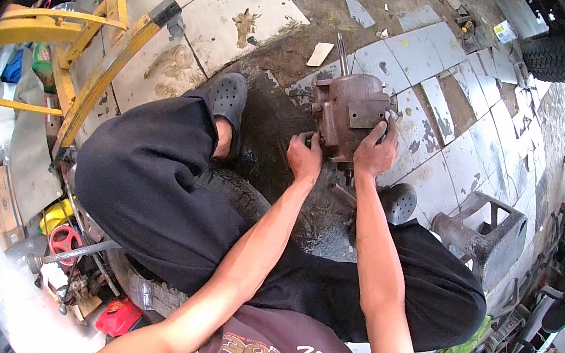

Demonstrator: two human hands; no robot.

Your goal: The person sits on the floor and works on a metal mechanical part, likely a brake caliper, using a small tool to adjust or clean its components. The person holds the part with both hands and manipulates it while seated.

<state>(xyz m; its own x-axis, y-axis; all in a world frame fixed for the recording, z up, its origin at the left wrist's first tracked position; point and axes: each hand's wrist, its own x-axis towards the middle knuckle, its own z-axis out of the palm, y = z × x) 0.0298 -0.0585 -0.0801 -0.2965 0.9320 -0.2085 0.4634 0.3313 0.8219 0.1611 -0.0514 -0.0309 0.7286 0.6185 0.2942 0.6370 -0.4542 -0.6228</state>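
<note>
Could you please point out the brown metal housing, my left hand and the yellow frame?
Brown metal housing [345, 117]: head view, middle of its body.
Left hand [304, 157]: head view, back of the hand.
Yellow frame [108, 70]: head view, its long slanted bar.

Catching only part of the right clog [402, 202], crossed by the right forearm [382, 252]; seeing the black tyre [558, 58] cut off by the dark rim; can't see the underside of the brown housing [340, 124].

- Gearbox housing [347, 122] is showing rough, matt metal.
- Upper shaft [342, 55] is gleaming as smooth metal.
- Trousers [145, 177] are showing matt cloth.
- Clogs [229, 98] are showing matt plastic.
- Floor tiles [218, 10] are looking glossy.
</note>
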